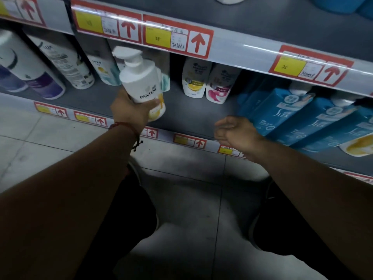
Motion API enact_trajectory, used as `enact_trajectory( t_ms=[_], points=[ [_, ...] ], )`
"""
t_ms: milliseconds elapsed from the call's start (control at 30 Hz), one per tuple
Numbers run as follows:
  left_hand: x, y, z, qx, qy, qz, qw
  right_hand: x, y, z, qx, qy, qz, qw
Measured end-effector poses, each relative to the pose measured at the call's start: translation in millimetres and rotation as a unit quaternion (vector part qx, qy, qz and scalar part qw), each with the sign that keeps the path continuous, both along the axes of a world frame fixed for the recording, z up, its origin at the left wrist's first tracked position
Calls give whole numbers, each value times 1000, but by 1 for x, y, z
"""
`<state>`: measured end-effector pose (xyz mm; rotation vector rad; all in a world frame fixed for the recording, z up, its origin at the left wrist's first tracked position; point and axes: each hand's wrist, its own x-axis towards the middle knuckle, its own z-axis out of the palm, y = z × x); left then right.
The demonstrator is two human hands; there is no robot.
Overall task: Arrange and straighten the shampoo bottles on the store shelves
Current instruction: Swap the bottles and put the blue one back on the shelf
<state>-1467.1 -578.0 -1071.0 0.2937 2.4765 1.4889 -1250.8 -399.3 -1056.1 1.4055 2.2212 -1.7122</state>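
Observation:
My left hand [129, 110] grips a white Pantene pump bottle [141, 81] by its lower body and holds it upright, slightly tilted, over the front of the grey bottom shelf [189, 114]. My right hand [238, 132] hovers open and holding nothing over the shelf's front edge, just left of the blue Sleek bottles [292, 116]. Two white bottles, one with a yellow label [194, 77] and one with a pink label [219, 85], stand at the back of the shelf. Further white bottles stand behind the held one.
Purple and white bottles [30, 69] and a Lux bottle [64, 63] lean at the left. A shelf edge with red-arrow price tags [177, 38] runs overhead. Tiled floor [50, 138] lies below, with my knees over it.

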Motion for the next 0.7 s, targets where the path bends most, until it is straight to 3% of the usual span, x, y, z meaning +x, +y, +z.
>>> enact_trajectory(
  t_ms=[400, 467, 567, 600, 700],
  points=[
    [-14, 4, -12, -46, -34, -54, 997, -2, 8, 8, -16, -10, -45, 999],
    [0, 3, -10, -58, -53, -39, 996, -6, 9, 6, -6, -15, -61, 998],
    [34, -1, -10, -105, -83, 82, 988, -13, 12, -1, 9, -9, -83, 997],
    [46, -1, -12, -117, -74, 74, 988, -17, 12, -1, 11, -6, -94, 995],
    [56, 12, -16, -143, -10, -94, 985, -29, 14, 3, 39, -3, -124, 992]
  ],
)
